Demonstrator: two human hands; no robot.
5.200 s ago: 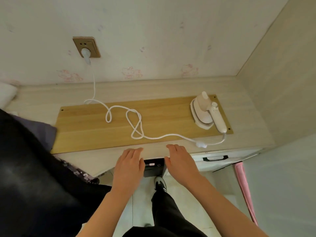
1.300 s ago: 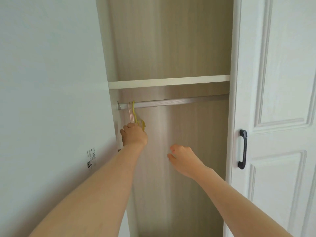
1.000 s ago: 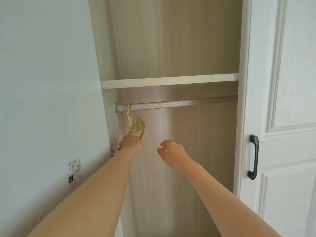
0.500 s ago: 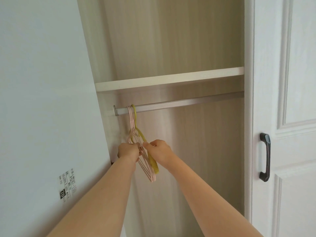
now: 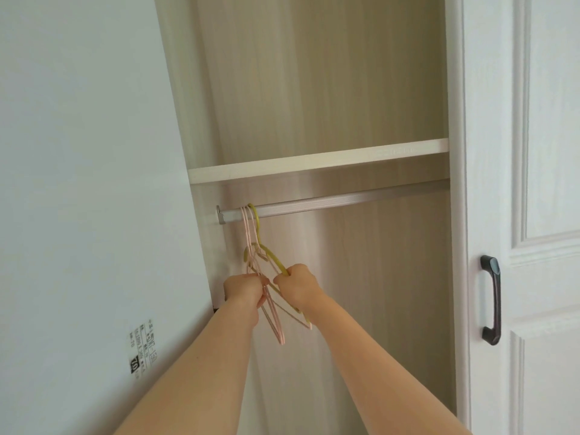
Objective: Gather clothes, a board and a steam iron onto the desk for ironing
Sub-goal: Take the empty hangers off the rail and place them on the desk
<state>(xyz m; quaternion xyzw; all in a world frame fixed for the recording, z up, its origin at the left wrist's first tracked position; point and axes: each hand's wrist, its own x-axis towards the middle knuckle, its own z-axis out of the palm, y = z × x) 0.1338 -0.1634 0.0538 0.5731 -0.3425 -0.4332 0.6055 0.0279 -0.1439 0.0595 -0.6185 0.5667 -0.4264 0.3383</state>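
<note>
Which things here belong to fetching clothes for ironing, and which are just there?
In the job: left hand gripping thin pink hangers; right hand gripping a yellow-green hanger; the silver metal rail holding them.
Just there: white shelf board; white panelled door with dark handle; printed label on the side panel.

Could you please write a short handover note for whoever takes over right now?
The left hand grips the pink hangers; the right hand grips the yellow hanger. All are hooked on the left end of the rail. No clothes show; desk, board and iron are out of view. Done: cannot tell. Left: find clothes, carry them to the desk.
</note>
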